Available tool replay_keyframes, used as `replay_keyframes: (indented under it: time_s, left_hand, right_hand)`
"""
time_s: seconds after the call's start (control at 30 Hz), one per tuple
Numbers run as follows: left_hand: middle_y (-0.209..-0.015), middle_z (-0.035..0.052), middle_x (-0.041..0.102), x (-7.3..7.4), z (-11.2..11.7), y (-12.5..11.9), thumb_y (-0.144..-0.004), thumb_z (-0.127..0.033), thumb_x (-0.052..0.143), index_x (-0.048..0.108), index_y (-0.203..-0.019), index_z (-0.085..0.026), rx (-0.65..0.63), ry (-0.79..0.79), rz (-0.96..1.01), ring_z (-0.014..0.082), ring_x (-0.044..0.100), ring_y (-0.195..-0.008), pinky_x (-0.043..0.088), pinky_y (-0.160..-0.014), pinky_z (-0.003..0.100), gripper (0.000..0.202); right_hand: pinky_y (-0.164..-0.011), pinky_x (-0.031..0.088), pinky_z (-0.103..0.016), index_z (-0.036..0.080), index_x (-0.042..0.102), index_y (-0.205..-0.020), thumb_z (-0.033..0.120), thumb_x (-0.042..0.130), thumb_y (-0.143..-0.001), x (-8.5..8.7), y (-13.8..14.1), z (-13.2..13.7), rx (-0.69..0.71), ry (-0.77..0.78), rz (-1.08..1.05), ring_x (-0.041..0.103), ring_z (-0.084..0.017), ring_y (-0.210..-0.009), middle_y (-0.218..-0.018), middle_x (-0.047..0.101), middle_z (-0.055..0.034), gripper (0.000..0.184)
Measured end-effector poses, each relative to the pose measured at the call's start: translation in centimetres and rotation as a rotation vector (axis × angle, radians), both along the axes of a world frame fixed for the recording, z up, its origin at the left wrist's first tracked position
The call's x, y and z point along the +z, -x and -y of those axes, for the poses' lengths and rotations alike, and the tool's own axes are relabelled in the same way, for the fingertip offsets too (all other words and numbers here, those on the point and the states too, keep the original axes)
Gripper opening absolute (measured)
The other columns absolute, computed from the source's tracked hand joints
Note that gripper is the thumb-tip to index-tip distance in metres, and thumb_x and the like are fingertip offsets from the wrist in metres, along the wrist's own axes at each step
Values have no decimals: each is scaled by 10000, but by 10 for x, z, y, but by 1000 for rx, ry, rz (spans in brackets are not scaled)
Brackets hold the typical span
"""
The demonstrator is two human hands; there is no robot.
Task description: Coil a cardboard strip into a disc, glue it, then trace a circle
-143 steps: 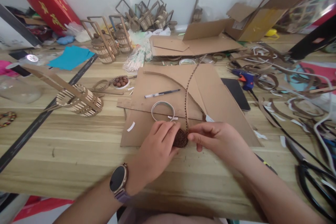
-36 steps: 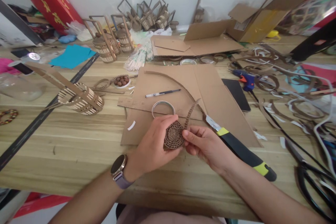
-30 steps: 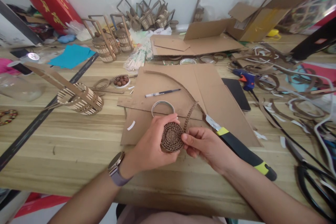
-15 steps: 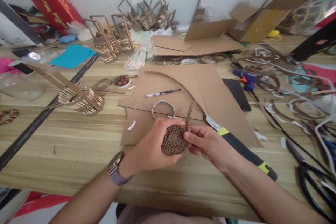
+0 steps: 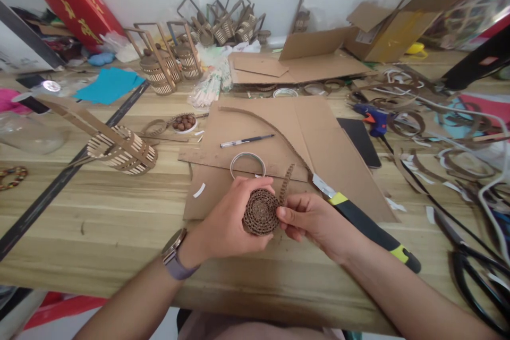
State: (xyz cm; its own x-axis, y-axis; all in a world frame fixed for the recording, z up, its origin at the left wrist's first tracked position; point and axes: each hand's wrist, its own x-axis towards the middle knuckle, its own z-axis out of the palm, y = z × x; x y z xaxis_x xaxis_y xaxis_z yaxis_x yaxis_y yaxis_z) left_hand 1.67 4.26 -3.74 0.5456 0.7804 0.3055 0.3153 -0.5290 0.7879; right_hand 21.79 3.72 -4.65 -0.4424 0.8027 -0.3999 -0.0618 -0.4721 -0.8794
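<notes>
Between my hands is a round coil of corrugated cardboard strip [image 5: 261,212], its wavy layers facing up. My left hand [image 5: 229,218], with a watch on the wrist, curls around the coil's left side. Thumb and fingers of my right hand [image 5: 308,218] pinch the strip at the coil's right edge. The strip's loose end [image 5: 287,178] sticks up above the right hand. Just beyond the fingers lie a tape ring [image 5: 247,154] and a pen [image 5: 247,141] on flat cardboard [image 5: 322,143]. A utility knife [image 5: 366,228] rests beside my right hand, its blade near a long curved cardboard strip [image 5: 274,130].
To the left stands a small handled basket [image 5: 123,150], with a bowl of brown nuts [image 5: 185,122] behind it. On the right are a blue glue gun [image 5: 372,117], tangled strips and black scissors [image 5: 466,260]. More baskets [image 5: 157,71] and a cardboard box [image 5: 394,21] line the back.
The coil has shifted slightly left in my hands. The strip's free end now stands shorter, as more of it lies against the coil.
</notes>
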Motion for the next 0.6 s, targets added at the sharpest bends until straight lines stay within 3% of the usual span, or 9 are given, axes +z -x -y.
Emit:
replay_keyframes:
  time_s: [0.3, 0.5, 0.6]
  left_hand:
    - [-1200, 72, 575, 5, 0, 6, -618, -99, 717, 407, -1310, -267, -106, 55, -26, 274, 595, -1067, 498, -936, 425, 777]
    - [-1339, 122, 515, -4, 3, -3, -772, -154, 709, 351, -1376, -255, 117, -91, 7, 295, 507, -1251, 432, -1049, 480, 709]
    - [-1364, 127, 500, -10, 5, -8, -807, -194, 717, 327, -1387, -263, 167, -144, 34, 293, 480, -1291, 412, -1075, 489, 702]
  right_hand:
    - [-443, 225, -239, 154, 591, -590, 557, 805, -655, 3, -3, -2, 95, -6, 9, 411, -62, -440, -523, 546, 32, 461]
    - [-446, 233, -229, 153, 593, -597, 509, 847, -618, 2, 6, -2, -167, 53, -75, 401, -52, -442, -548, 574, 25, 438]
    - [-453, 272, -229, 153, 597, -584, 488, 868, -589, 2, 12, 1, -212, 110, -119, 422, -55, -440, -546, 582, 23, 431]
